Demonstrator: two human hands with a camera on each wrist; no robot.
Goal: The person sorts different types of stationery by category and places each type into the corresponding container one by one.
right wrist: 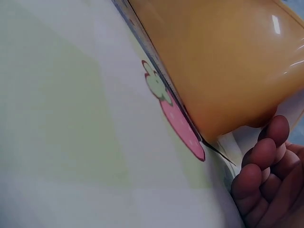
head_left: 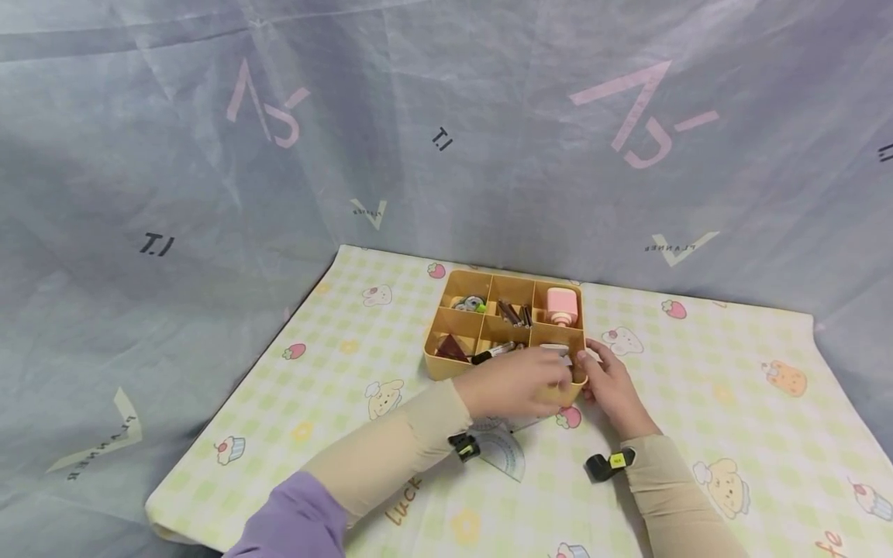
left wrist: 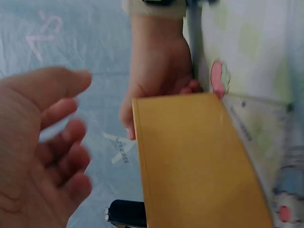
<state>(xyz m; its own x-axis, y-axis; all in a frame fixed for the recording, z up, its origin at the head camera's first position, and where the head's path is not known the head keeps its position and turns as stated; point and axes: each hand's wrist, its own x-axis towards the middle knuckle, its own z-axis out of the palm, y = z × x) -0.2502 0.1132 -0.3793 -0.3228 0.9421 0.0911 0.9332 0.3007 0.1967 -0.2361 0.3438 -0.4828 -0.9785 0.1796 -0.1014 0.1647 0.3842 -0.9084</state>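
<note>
A yellow six-compartment organizer box (head_left: 435, 367) stands on the table. My right hand (head_left: 617, 391) grips its right wall near the front corner, thumb at the rim and fingers low on the outside. Over the box's front right part is my left hand (head_left: 519, 381), blurred; in the left wrist view its fingers (left wrist: 71, 156) curl loosely with nothing between them and the thumb. A pen (head_left: 494, 353) with a black end lies in the front middle compartment, a dark red piece (head_left: 452, 348) in the front left. Something white (head_left: 556, 350) shows in the front right, partly hidden by my left hand.
The back compartments hold a pink bottle (head_left: 561, 304), several dark sticks (head_left: 515, 313) and a grey-green round item (head_left: 470, 304). A clear protractor (head_left: 508, 456) lies in front of the box, partly under my left forearm. A grey curtain (head_left: 446, 194) hangs close behind the table.
</note>
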